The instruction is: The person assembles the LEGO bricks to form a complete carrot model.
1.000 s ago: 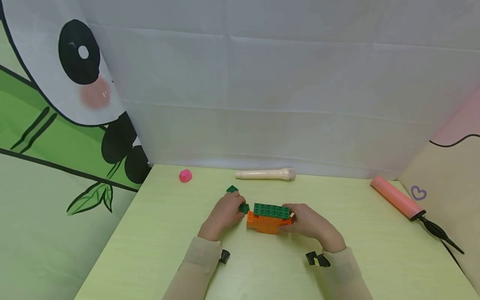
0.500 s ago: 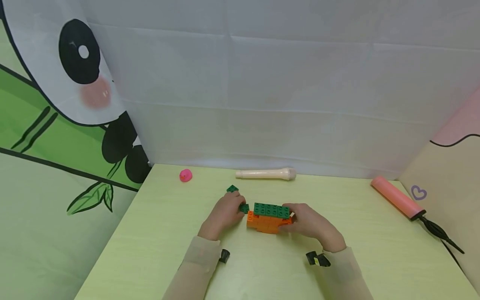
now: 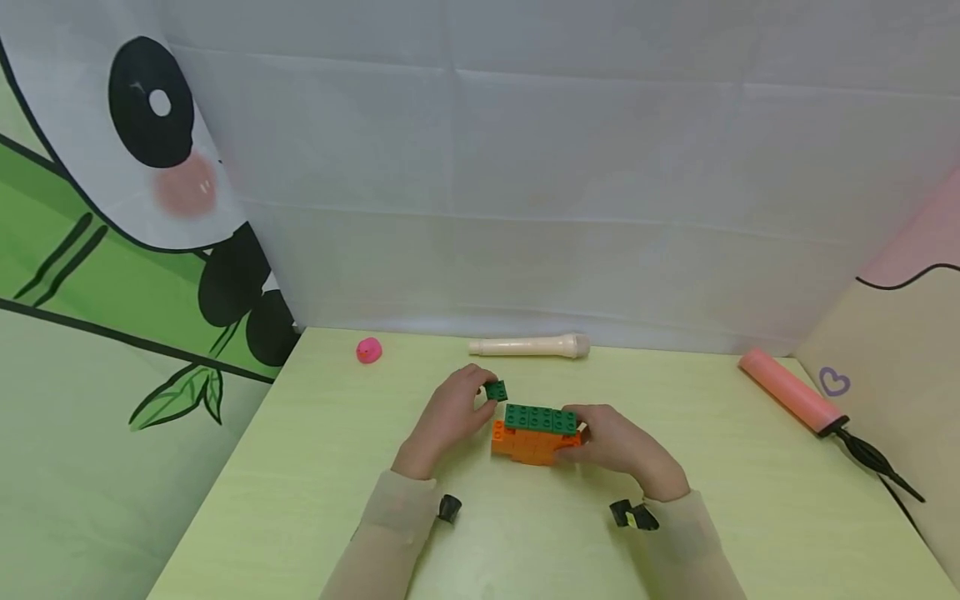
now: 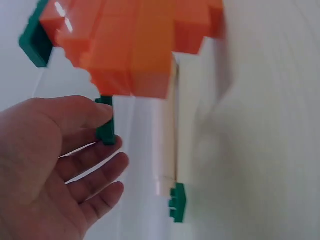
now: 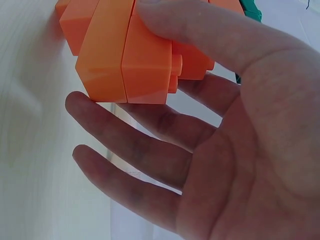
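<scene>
My left hand (image 3: 447, 414) pinches a small green building brick (image 3: 497, 390) between thumb and fingers, just behind and left of the block of bricks. In the left wrist view that brick (image 4: 106, 121) appears edge-on, the other fingers loosely spread. My right hand (image 3: 621, 443) grips the right end of the block, whose lower part is orange bricks (image 3: 534, 448) under a row of green bricks (image 3: 542, 419). Seen from the right wrist, the thumb lies over the orange bricks (image 5: 125, 55) with fingers behind them. A second loose green brick (image 4: 177, 202) lies on the table, hidden in the head view.
A cream toy microphone (image 3: 529, 346) lies along the table's back edge. To its left sits a small pink toy (image 3: 368, 350). At the right edge is a pink cylinder with a black handle (image 3: 795, 392). A white cloth (image 3: 525, 208) hangs behind the table (image 3: 300, 500).
My left hand has moved the green brick up and back, away from the block's left end. The loose brick behind that hand has gone out of sight in the head view. My right hand stays put.
</scene>
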Available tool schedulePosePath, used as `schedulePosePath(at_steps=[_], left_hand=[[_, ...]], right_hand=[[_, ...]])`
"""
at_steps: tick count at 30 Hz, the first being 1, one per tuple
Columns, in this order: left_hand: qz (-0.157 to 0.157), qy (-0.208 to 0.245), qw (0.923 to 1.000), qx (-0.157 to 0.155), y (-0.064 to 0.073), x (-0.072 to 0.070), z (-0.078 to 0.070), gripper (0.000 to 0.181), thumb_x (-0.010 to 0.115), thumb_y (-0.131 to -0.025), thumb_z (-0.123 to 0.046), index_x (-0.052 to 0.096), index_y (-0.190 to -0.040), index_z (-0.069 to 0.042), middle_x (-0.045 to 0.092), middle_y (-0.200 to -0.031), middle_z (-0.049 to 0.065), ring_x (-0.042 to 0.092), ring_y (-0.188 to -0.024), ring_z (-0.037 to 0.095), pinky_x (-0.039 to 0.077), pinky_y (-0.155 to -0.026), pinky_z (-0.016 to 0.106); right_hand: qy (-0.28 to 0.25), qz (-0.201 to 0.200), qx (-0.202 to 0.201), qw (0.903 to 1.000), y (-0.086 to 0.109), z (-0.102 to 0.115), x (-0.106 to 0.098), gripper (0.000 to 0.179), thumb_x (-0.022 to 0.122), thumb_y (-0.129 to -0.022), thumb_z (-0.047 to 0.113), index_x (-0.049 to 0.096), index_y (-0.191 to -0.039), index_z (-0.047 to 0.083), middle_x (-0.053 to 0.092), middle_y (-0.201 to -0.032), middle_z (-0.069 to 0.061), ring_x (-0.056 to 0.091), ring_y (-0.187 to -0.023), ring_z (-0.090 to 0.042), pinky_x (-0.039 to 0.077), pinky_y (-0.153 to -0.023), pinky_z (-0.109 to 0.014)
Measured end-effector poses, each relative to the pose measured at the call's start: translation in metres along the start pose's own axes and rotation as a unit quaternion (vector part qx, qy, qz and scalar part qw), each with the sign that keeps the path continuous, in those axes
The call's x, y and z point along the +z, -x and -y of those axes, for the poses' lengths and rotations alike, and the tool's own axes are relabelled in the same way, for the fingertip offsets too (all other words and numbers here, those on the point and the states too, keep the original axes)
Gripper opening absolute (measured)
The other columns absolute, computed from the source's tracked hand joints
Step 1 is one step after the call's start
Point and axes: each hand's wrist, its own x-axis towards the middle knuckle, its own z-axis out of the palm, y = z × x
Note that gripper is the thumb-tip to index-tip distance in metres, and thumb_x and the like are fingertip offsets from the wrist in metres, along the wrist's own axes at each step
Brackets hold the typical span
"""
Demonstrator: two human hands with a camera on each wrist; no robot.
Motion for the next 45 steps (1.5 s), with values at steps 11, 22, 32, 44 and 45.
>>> schedulePosePath(at_steps=[11,22,32,44,45], left_hand=[[-0.083,0.046,0.9918,0.085,0.002,-0.021,-0.05,0.028,0.074,-0.099,-0.017,0.069,-0.125,-0.01,0.065,-0.122,0.001,0.061,-0.105,0.021,0.055,-0.09,0.038],[-0.06,-0.006,0.9771,0.204,0.003,-0.003,-0.088,0.029,0.079,-0.095,-0.017,0.071,-0.121,-0.009,0.07,-0.116,0.003,0.063,-0.105,0.022,0.053,-0.094,0.034],[-0.085,-0.044,0.9651,0.244,0.001,0.011,-0.095,0.021,0.08,-0.095,-0.019,0.071,-0.112,-0.012,0.073,-0.109,0.0,0.065,-0.1,0.021,0.052,-0.091,0.033],[-0.078,-0.056,0.9685,0.23,0.002,0.014,-0.093,0.02,0.079,-0.096,-0.022,0.074,-0.115,-0.014,0.074,-0.111,-0.003,0.064,-0.101,0.019,0.05,-0.089,0.031],[-0.077,-0.058,0.9684,0.23,0.002,0.014,-0.092,0.021,0.078,-0.096,-0.023,0.075,-0.115,-0.015,0.074,-0.112,-0.003,0.064,-0.102,0.019,0.05,-0.089,0.031]], right_hand=[[-0.02,0.013,-0.022,0.9995,0.0,-0.002,-0.001,0.03,0.082,-0.092,0.021,0.069,-0.115,0.008,0.069,-0.1,0.006,0.058,-0.079,-0.014,0.052,-0.074,-0.031],[-0.037,0.015,-0.098,0.9944,0.003,-0.006,0.004,0.034,0.069,-0.102,0.017,0.061,-0.132,0.004,0.067,-0.122,-0.002,0.06,-0.105,-0.019,0.05,-0.098,-0.038],[-0.032,0.005,-0.147,0.9887,-0.001,-0.009,0.009,0.034,0.065,-0.106,0.018,0.057,-0.136,0.006,0.06,-0.132,-0.003,0.056,-0.119,-0.017,0.045,-0.107,-0.038],[-0.011,-0.015,-0.12,0.9925,-0.006,-0.008,0.019,0.049,0.067,-0.104,0.026,0.052,-0.146,0.005,0.057,-0.145,-0.006,0.055,-0.127,-0.021,0.045,-0.11,-0.044],[-0.01,-0.018,-0.116,0.993,-0.006,-0.008,0.02,0.05,0.067,-0.104,0.026,0.052,-0.147,0.004,0.057,-0.146,-0.007,0.055,-0.128,-0.022,0.045,-0.11,-0.045]])
